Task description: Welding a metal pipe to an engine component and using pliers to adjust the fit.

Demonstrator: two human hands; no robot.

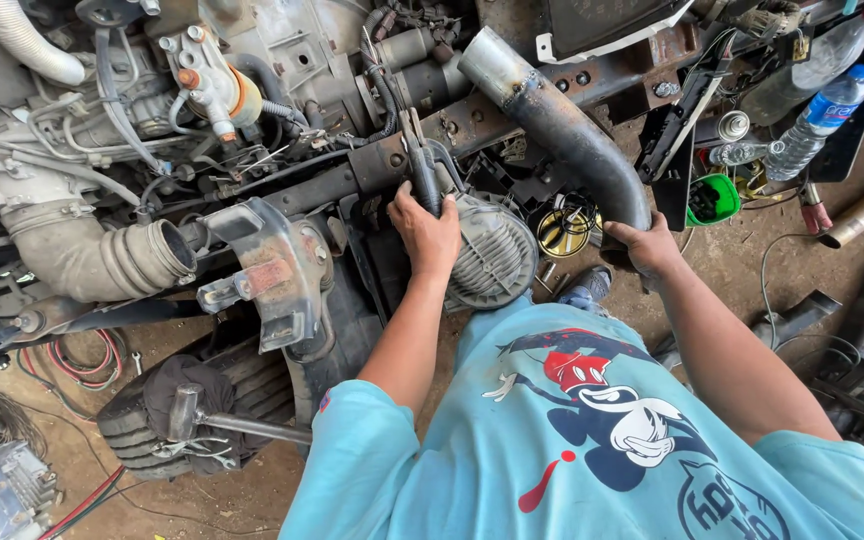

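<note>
— Down at the front of the engine bay, what have you got hold of?

— My left hand (pixel 427 235) is wrapped around the dark tool handles (pixel 422 175), fingers closed tight, working them against the rusty crossmember (pixel 392 160). Just beside my knuckles sits the round ribbed horn (pixel 492 260), grey and dusty.

— And the other hand?

— My right hand (pixel 647 245) is clamped on the lower end of the big bent metal pipe (pixel 562 120). Palm down, fingers curled over its bend; I can't see the fingertips, they're hidden behind the pipe.

— Where does that pipe run?

— From my hand it climbs up and left, its open mouth ending near the top edge of the crossmember, beside the engine (pixel 152 110).

— How does it feel, would you say?

— Stiff steel, I'd judge it fairly heavy, and scorched and rusty, so rough rather than slippery. The bend looks like the best place to grip, where the hand can't slide. The open rim looks thin and sharp; I'd keep off that.

— Anything around you?

— A hammer (pixel 212 418) lying across the tyre (pixel 192 405) at my left, a green tub (pixel 714 198) and two plastic bottles (pixel 817 120) on the dirt floor (pixel 722 270) to the right.
</note>
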